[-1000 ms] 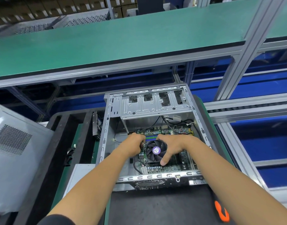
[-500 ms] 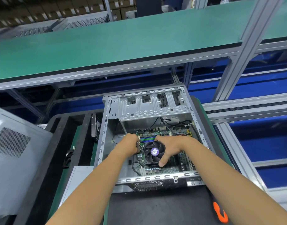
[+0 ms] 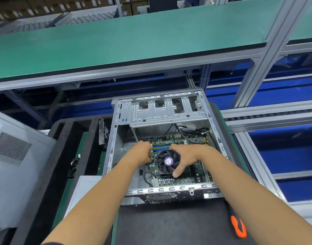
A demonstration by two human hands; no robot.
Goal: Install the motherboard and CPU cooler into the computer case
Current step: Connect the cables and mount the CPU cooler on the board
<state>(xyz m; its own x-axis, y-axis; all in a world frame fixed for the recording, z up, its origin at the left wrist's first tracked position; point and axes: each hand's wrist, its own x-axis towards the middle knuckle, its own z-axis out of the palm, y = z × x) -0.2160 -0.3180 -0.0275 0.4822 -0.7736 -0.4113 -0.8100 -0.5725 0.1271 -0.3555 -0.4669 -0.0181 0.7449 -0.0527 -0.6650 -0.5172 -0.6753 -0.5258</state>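
Observation:
A grey computer case (image 3: 169, 189) lies open on its side in front of me. The green motherboard (image 3: 192, 175) sits on its floor. On the board stands the black CPU cooler (image 3: 167, 160), its fan marked with a purple label. My right hand (image 3: 188, 156) spans the cooler's right side, thumb at the near right corner and fingers curled over the far edge. My left hand (image 3: 141, 152) is curled just left of the cooler, a narrow gap away. It pinches what looks like thin wires of the cooler's cable; the fingertips are partly hidden.
The metal drive cage (image 3: 167, 112) covers the case's far end, with loose cables below it. A grey side panel (image 3: 15, 165) leans at the left beside a black foam tray (image 3: 63, 156). An orange-handled tool (image 3: 237, 225) lies on the black mat (image 3: 160, 223). A green shelf (image 3: 134, 41) overhangs behind.
My left hand has drawn slightly left, off the cooler's edge, so a strip of board shows between them. My right hand keeps its hold on the cooler.

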